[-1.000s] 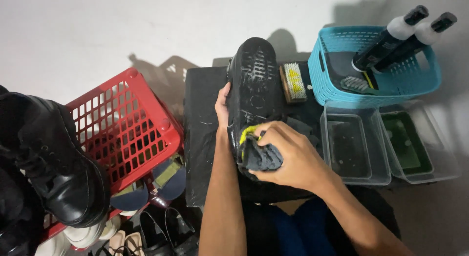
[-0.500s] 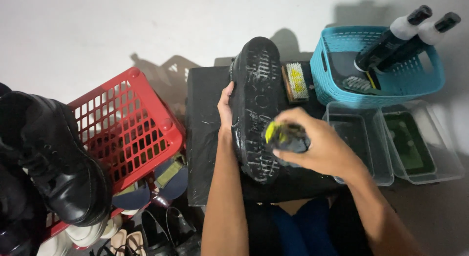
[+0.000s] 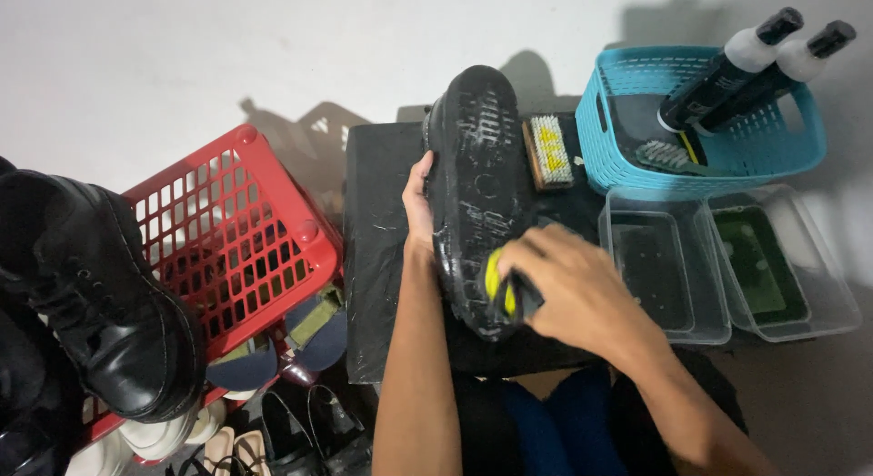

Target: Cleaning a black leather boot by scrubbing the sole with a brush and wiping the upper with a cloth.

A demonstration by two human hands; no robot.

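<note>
The left hand (image 3: 416,196) grips the side of a black shoe (image 3: 475,180), sole up, at the middle of the black worktop (image 3: 377,258). The right hand (image 3: 573,290) is closed around a yellow-and-dark sponge (image 3: 502,290) pressed on the sole's heel near the front edge.

- A red basket (image 3: 238,249) is sitting close on the left, blocking that side.
- The bare black mat (image 3: 377,258) between the basket and the shoe (image 3: 473,185) is leaving a strip of open room.
- A brush (image 3: 550,150), a blue basket (image 3: 700,112) and two clear tubs (image 3: 732,262) are crowding the right side.
- The white floor (image 3: 227,58) behind is lying open.
</note>
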